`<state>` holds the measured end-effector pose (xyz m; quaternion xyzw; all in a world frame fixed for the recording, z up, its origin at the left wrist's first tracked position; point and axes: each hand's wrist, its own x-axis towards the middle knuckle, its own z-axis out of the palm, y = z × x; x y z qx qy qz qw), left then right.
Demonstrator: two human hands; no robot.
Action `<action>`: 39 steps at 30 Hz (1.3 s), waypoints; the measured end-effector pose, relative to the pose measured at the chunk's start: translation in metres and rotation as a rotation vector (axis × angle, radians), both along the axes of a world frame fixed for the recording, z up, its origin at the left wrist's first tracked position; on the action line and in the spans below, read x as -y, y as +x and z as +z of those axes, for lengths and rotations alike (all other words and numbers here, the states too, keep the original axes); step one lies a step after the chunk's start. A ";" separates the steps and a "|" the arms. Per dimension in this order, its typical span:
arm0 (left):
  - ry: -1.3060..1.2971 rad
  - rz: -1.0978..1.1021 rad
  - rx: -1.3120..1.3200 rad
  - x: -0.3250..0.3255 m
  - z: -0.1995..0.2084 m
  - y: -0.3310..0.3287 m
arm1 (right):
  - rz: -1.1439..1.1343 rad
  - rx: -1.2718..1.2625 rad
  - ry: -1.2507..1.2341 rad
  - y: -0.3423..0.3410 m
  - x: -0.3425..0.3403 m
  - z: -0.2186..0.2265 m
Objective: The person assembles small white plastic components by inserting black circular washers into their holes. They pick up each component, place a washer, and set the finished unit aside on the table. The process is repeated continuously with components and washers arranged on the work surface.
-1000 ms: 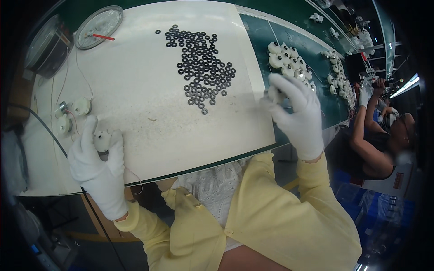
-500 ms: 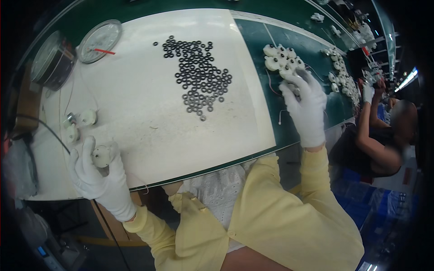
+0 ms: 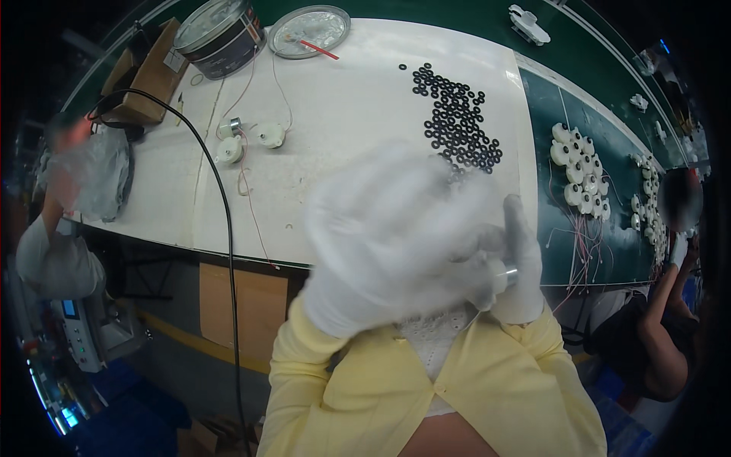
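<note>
My gloved left hand [image 3: 373, 240] is raised in front of my chest, its fingers smeared by motion and curled toward my right hand. What it touches is hidden. Close beside it, my gloved right hand [image 3: 525, 263] has its thumb and fingers around a small motor [image 3: 504, 277] with a silvery metal can; the rest of this motor is covered or blurred. Beyond the hands, many small black rings [image 3: 461, 126] lie loose on the white tabletop [image 3: 335, 99]. To the right, a cluster of cream geared motors [image 3: 582, 171] with black tips and trailing wires sits on the green mat [image 3: 548, 99].
Two cream geared motors [image 3: 270, 135] with wires lie at left. Behind them stand a dark round tub [image 3: 221, 42], a clear lid [image 3: 312, 34] and a cardboard box [image 3: 145, 80]. A black cable [image 3: 221, 175] hangs over the left edge. Other people sit on both sides.
Both hands have come together before my chest, the left from the table's left, the right from the motor cluster. The view has turned left, shifting the table rightward.
</note>
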<state>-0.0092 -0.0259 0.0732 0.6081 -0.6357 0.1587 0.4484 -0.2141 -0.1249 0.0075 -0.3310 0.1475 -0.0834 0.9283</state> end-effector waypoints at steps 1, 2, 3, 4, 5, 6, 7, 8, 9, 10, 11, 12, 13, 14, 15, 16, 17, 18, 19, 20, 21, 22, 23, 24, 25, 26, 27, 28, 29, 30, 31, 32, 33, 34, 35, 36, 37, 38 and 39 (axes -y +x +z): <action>0.030 0.120 0.050 -0.009 0.000 0.021 | -0.002 -0.012 -0.012 -0.004 0.002 0.008; 0.035 0.343 0.149 -0.010 -0.010 0.049 | -0.020 -0.040 -0.046 -0.008 0.004 0.018; 0.056 0.567 0.243 -0.012 -0.021 0.076 | -0.067 -0.112 -0.125 -0.010 0.004 0.032; 0.156 0.718 0.319 -0.022 -0.019 0.099 | -0.124 -0.223 -0.218 -0.009 0.000 0.047; 0.251 0.859 0.394 -0.026 -0.019 0.115 | -0.191 -0.333 -0.316 -0.008 -0.005 0.054; 0.255 0.829 0.435 -0.027 -0.019 0.127 | -0.309 -0.337 -0.597 -0.001 -0.008 0.049; 0.258 0.797 0.478 -0.025 -0.018 0.136 | -0.429 -0.334 -0.878 0.008 -0.011 0.038; 0.260 0.765 0.522 -0.023 -0.017 0.140 | -0.481 -0.363 -1.071 0.011 -0.009 0.036; 0.300 0.733 0.512 -0.022 -0.019 0.140 | -0.542 -0.407 -1.263 0.014 -0.008 0.034; 0.335 0.695 0.500 -0.018 -0.025 0.139 | -0.538 -0.495 -1.369 0.014 -0.005 0.037; 0.370 0.658 0.488 -0.015 -0.030 0.138 | -0.532 -0.584 -1.474 0.014 -0.003 0.039; 0.388 0.676 0.493 -0.016 -0.033 0.134 | -0.503 -0.591 -1.491 0.009 -0.003 0.038; 0.400 0.678 0.497 -0.014 -0.037 0.126 | -0.486 -0.612 -1.507 0.000 -0.002 0.035; 0.418 0.680 0.496 -0.015 -0.040 0.116 | -0.460 -0.638 -1.521 -0.007 -0.003 0.032; 0.429 0.663 0.493 -0.016 -0.039 0.106 | -0.447 -0.648 -1.538 -0.007 -0.002 0.031; 0.441 0.640 0.490 -0.017 -0.036 0.094 | -0.436 -0.664 -1.551 -0.005 0.001 0.030; 0.448 0.618 0.484 -0.017 -0.033 0.084 | -0.425 -0.680 -1.570 -0.003 0.005 0.027; 0.456 0.597 0.453 -0.018 -0.032 0.073 | -0.471 -0.676 -1.614 -0.001 0.009 0.023; 0.464 0.585 0.421 -0.020 -0.031 0.063 | -0.512 -0.664 -1.662 0.001 0.013 0.016; 0.472 0.572 0.389 -0.022 -0.032 0.055 | -0.552 -0.652 -1.710 0.001 0.016 0.014; 0.440 0.541 0.328 -0.023 -0.034 0.049 | -0.573 -0.688 -1.699 -0.001 0.020 0.014; 0.412 0.516 0.270 -0.025 -0.037 0.046 | -0.591 -0.718 -1.686 -0.001 0.023 0.016; 0.383 0.490 0.211 -0.028 -0.040 0.042 | -0.610 -0.747 -1.673 -0.003 0.025 0.017; 0.371 0.481 0.153 -0.030 -0.042 0.036 | -0.590 -0.800 -1.720 -0.007 0.027 0.019; 0.360 0.474 0.095 -0.032 -0.043 0.030 | -0.568 -0.851 -1.766 -0.012 0.030 0.022; 0.349 0.466 0.037 -0.034 -0.045 0.026 | -0.545 -0.902 -1.813 -0.015 0.032 0.025; 0.340 0.444 0.005 -0.036 -0.048 0.025 | -0.492 -0.856 -1.819 -0.017 0.032 0.030; 0.330 0.423 -0.031 -0.038 -0.052 0.024 | -0.436 -0.811 -1.827 -0.019 0.029 0.037; 0.321 0.401 -0.066 -0.039 -0.057 0.023 | -0.379 -0.765 -1.833 -0.021 0.027 0.040; 0.288 0.414 -0.026 -0.040 -0.062 0.022 | -0.369 -0.741 -1.864 -0.023 0.026 0.039; 0.252 0.425 0.012 -0.041 -0.068 0.023 | -0.360 -0.717 -1.897 -0.025 0.026 0.038; 0.217 0.437 0.051 -0.041 -0.072 0.023 | -0.350 -0.694 -1.930 -0.025 0.026 0.038; 0.212 0.418 0.064 -0.043 -0.072 0.023 | -0.332 -0.731 -1.723 -0.025 0.026 0.040; 0.205 0.397 0.077 -0.044 -0.070 0.024 | -0.317 -0.764 -1.517 -0.024 0.027 0.045; 0.199 0.376 0.091 -0.046 -0.070 0.024 | -0.303 -0.790 -1.309 -0.024 0.027 0.047; 0.160 0.341 0.028 -0.048 -0.072 0.025 | -0.346 -0.752 -1.206 -0.026 0.029 0.043; 0.123 0.307 -0.036 -0.052 -0.074 0.024 | -0.385 -0.713 -1.104 -0.030 0.031 0.037; 0.086 0.274 -0.100 -0.057 -0.076 0.023 | -0.422 -0.674 -1.001 -0.031 0.032 0.035; 0.009 0.203 -0.321 -0.065 -0.082 0.023 | -0.419 -0.685 -0.940 -0.030 0.034 0.038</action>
